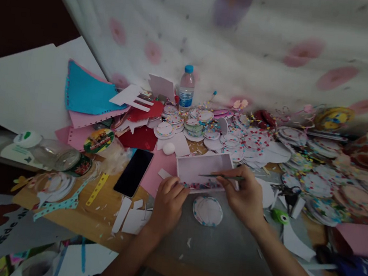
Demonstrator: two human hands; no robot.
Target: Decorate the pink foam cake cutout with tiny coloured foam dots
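A shallow white box [200, 165] stands tilted on the table, with small coloured beads [203, 186] gathered along its near side. My left hand [168, 206] has its fingers curled at the box's near left corner, gripping the edge. Pinched in my right hand [246, 198] are dark tweezers [208, 175], whose tips point left over the inside of the box. Whether the tips hold a bead is too small to tell. Just in front of the box lies a white paper disc [208, 212] with coloured dots round its rim.
Many dotted paper discs [234, 140] are piled behind and to the right. A water bottle [187, 88] stands at the back. Left of the box lie a black phone [134, 172] and paper scraps [134, 222]. Black-handled scissors [287, 194] and a green tape dispenser [279, 216] sit at right.
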